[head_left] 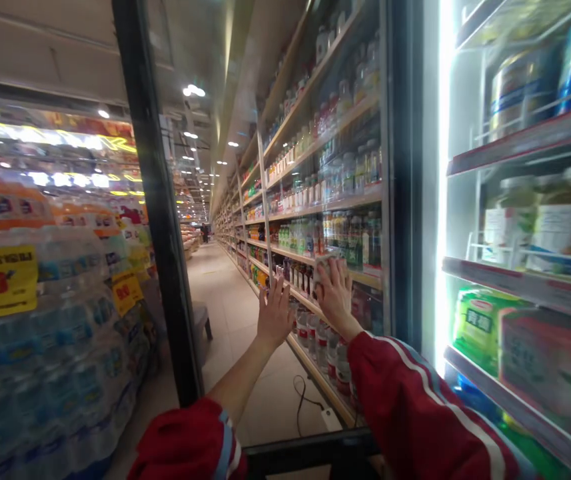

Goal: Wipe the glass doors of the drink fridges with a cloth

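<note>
In front of me stands a dark-framed glass door [160,200], swung open. My left hand [274,313] is at the glass, palm toward it, with its fingers stretched out and nothing held. Higher and to the right, my right hand [335,293] presses a pale greyish cloth [321,268] against the pane. Only part of that cloth shows past the fingers. Through and on the glass I see shelves of bottles [310,193]; which of them are reflections I cannot tell. Red sleeves with white and blue stripes cover both forearms in part.
On the right is a lit cooler with shelves [525,280] of cans [522,93], bottles [505,213] and a green pack [482,327]. Stacked bottled drinks [50,380] with yellow price signs [0,283] stand at the left. A dark cord [301,400] shows low behind the pane.
</note>
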Action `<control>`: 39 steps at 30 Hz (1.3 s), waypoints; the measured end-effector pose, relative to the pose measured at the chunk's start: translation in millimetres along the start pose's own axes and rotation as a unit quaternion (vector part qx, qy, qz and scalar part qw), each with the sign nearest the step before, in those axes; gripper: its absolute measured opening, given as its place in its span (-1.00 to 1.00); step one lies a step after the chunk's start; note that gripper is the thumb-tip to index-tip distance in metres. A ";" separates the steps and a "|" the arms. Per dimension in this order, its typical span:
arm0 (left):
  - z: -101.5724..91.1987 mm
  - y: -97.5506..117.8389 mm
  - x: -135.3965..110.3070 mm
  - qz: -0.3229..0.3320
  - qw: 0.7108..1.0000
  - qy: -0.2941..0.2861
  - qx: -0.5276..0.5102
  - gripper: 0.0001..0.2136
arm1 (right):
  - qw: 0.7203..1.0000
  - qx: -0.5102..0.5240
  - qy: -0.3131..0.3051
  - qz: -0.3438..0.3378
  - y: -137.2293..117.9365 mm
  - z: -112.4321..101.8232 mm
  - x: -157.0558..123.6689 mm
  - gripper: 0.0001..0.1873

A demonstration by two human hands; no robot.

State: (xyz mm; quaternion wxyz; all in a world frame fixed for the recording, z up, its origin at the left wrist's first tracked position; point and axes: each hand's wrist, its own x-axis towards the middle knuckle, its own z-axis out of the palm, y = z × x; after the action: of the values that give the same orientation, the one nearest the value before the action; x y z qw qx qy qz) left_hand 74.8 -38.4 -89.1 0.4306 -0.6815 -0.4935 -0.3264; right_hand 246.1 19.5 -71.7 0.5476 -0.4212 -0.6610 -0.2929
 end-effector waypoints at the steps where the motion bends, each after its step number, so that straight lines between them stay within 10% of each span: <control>1: -0.4 -1.4 -0.6 -0.001 1.000 -0.001 0.000 -0.47 | 1.000 0.002 -0.009 -0.017 -5.4 1.0 -2.0 -0.52; 39: -33.9 -83.0 -10.8 -0.079 0.997 0.006 0.010 -0.48 | 0.993 0.034 -0.067 -0.090 -79.5 5.4 37.8 -0.51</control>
State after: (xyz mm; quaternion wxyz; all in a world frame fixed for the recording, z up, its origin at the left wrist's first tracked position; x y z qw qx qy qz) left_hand -8.3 -61.7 -62.5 0.4132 -0.6345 -0.5460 -0.3587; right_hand 172.1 -4.6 -30.3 0.4882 -0.3598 -0.7407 -0.2892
